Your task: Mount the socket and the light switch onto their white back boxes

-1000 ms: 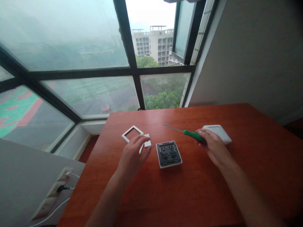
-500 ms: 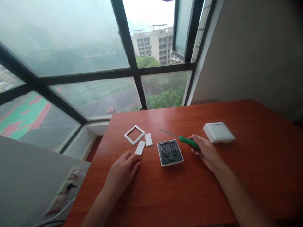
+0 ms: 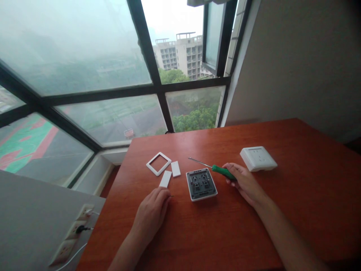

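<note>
My right hand point(image 3: 244, 183) grips the green handle of a thin screwdriver point(image 3: 217, 169), whose metal shaft points left and away over the table. Just left of it lies an opened switch base point(image 3: 201, 184), grey inside with a white rim. My left hand point(image 3: 152, 210) rests knuckles-up on the wood in front of two small white rocker plates point(image 3: 170, 174); its fingers are curled with a tiny dark item, perhaps a screw, at the fingertips. A white square frame point(image 3: 158, 163) lies beyond the plates.
A white wall socket point(image 3: 257, 158) sits on the red-brown table point(image 3: 214, 233) to the right. Large windows with dark frames run behind the table; a grey wall stands at right. A power strip point(image 3: 72, 235) with plugged cables lies low at left.
My left hand pulled back from the white plates toward me and settled on the table. My right hand drew the screwdriver away from the white socket, closer to the switch base.
</note>
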The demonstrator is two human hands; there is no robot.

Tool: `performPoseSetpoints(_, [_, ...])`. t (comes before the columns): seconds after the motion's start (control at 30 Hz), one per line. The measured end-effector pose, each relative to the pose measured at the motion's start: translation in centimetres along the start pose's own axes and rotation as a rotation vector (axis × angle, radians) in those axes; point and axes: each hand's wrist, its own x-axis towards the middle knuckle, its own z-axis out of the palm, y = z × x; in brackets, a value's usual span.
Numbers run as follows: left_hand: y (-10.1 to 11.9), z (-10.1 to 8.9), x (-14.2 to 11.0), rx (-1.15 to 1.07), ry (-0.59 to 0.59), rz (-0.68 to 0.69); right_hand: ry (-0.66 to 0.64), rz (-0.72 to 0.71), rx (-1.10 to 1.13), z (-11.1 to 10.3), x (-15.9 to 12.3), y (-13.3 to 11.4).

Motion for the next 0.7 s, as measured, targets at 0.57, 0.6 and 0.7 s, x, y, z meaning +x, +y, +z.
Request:
performPoseSetpoints(0.57, [2.5,-0.4,4.1,-0.387,0.144,0.122,-0.003,0.010,0.020,-0.1,0.3,0.3])
performPoseSetpoints(0.6, [2.7,-0.4,4.5,-0.390,0.139,0.140,-0.004,0.011,0.020,-0.1,0.3,0.3])
performPoseSetpoints(0.7, [3.2,-0.1,5.5,-0.386,0.124,0.177,-0.006,0.012,0.021,0.0,0.3,0.3])
